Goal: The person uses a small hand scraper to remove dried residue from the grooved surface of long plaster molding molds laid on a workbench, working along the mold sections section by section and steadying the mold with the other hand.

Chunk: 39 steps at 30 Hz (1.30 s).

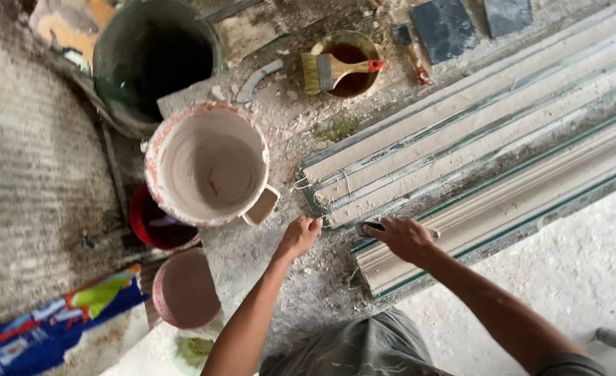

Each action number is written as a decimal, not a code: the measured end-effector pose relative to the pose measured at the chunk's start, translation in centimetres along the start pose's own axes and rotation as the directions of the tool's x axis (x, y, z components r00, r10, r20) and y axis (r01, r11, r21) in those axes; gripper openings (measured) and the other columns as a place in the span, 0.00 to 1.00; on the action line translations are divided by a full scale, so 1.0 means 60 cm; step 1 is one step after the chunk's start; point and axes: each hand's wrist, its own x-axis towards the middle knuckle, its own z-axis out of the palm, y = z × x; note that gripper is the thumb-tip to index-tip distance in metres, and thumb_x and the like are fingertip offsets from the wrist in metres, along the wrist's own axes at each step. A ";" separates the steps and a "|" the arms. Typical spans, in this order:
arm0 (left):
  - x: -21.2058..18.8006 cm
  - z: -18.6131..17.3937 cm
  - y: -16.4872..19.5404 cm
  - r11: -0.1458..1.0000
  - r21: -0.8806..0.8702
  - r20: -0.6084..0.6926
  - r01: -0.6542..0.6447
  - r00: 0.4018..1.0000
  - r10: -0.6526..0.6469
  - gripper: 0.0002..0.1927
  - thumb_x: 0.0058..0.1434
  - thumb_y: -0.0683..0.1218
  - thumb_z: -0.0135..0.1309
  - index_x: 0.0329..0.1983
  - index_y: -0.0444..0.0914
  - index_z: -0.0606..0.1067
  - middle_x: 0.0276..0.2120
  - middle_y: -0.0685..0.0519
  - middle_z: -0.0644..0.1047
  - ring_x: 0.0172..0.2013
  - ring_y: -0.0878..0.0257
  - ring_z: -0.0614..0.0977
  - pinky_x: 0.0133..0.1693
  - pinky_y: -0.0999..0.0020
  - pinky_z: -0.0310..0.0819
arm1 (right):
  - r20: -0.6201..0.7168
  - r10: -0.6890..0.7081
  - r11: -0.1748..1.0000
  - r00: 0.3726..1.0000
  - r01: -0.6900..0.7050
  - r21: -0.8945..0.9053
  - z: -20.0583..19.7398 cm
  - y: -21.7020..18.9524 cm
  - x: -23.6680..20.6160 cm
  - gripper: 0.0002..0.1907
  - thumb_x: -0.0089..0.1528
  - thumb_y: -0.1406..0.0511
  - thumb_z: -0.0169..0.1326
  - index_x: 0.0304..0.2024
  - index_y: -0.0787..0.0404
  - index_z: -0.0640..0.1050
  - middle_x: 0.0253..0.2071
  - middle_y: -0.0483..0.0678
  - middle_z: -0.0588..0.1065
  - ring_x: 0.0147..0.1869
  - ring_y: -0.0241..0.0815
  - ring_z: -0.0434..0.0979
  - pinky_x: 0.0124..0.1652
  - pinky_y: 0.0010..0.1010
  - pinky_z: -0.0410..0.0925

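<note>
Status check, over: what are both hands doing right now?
Left hand gripping end of upper moulding strip. Right hand pressing small flat tool on lower moulding. Plaster bucket close beside left hand.

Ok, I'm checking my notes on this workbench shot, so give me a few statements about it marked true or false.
1. The left hand rests at the near end of the long pale plaster moulding strips. True.
2. The right hand presses a small dark flat tool against the moulding. True.
3. The flat wooden-handled paintbrush lies inside the big plaster-caked white bucket. False: it lies across the small round tin of brown liquid; the bucket holds no brush.
4. The white bucket stands to the right of the mouldings. False: it stands to their left.
5. A red bowl sits partly under the white bucket's near edge. True.
</note>
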 end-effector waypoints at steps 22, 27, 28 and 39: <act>-0.019 0.002 -0.006 0.946 -0.233 0.206 0.226 0.962 -0.179 0.25 0.72 0.61 0.41 0.52 0.37 0.75 0.43 0.41 0.81 0.41 0.51 0.83 0.45 0.54 0.76 | -0.037 -0.071 0.994 0.997 0.074 0.082 -0.064 -0.031 0.039 0.25 0.72 0.61 0.44 0.71 0.42 0.64 0.40 0.54 0.76 0.28 0.42 0.78 0.25 0.33 0.76; -0.028 -0.023 0.006 0.965 -0.111 0.305 0.238 0.932 -0.195 0.20 0.72 0.57 0.41 0.41 0.37 0.75 0.33 0.47 0.80 0.31 0.58 0.80 0.39 0.55 0.75 | 0.115 0.009 0.975 0.993 -0.034 0.218 -0.016 -0.116 0.044 0.23 0.76 0.66 0.36 0.74 0.53 0.61 0.36 0.57 0.77 0.23 0.38 0.78 0.19 0.30 0.74; -0.026 -0.029 0.010 0.966 -0.117 0.313 0.232 0.931 -0.186 0.20 0.72 0.56 0.41 0.37 0.38 0.75 0.30 0.50 0.79 0.29 0.60 0.79 0.37 0.56 0.75 | -0.027 0.054 0.945 0.998 -0.042 0.325 -0.008 -0.138 0.038 0.24 0.73 0.64 0.40 0.72 0.54 0.62 0.35 0.57 0.77 0.21 0.39 0.76 0.16 0.31 0.73; 0.071 -0.012 0.108 0.914 0.378 0.123 -0.144 0.987 0.105 0.15 0.64 0.48 0.47 0.22 0.42 0.74 0.18 0.55 0.70 0.17 0.64 0.67 0.22 0.57 0.70 | -0.137 0.188 0.772 0.973 -0.060 0.633 0.046 -0.275 0.025 0.29 0.66 0.63 0.49 0.69 0.56 0.62 0.35 0.64 0.79 0.30 0.55 0.78 0.31 0.50 0.71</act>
